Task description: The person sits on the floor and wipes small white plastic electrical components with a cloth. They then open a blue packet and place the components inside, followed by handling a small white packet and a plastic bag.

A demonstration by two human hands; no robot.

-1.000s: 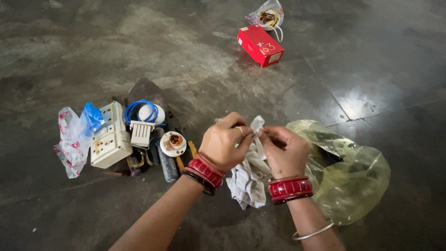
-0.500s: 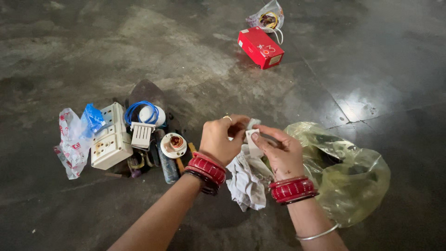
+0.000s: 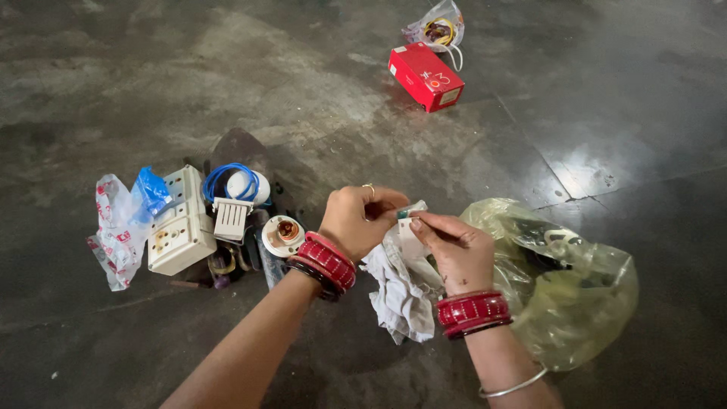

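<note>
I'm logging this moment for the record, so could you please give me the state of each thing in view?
left hand: closed, pinching the small white part
right hand: fingers gripping the same part
small white part: held off the floor between both hands
white cloth: crumpled below the hands
yellow plastic bag: lying open, things inside
red box: closed, on the floor
switch board: lying face up

Both forearms are bare, with no sleeves. The left hand (image 3: 354, 221) has a thin ring (image 3: 369, 186) on one finger and a stack of red bangles (image 3: 326, 261) edged with a dark one at the wrist. The right hand (image 3: 454, 254) wears wide red bangles (image 3: 473, 312), and a slim silver bangle (image 3: 513, 386) sits further up the forearm.
</note>
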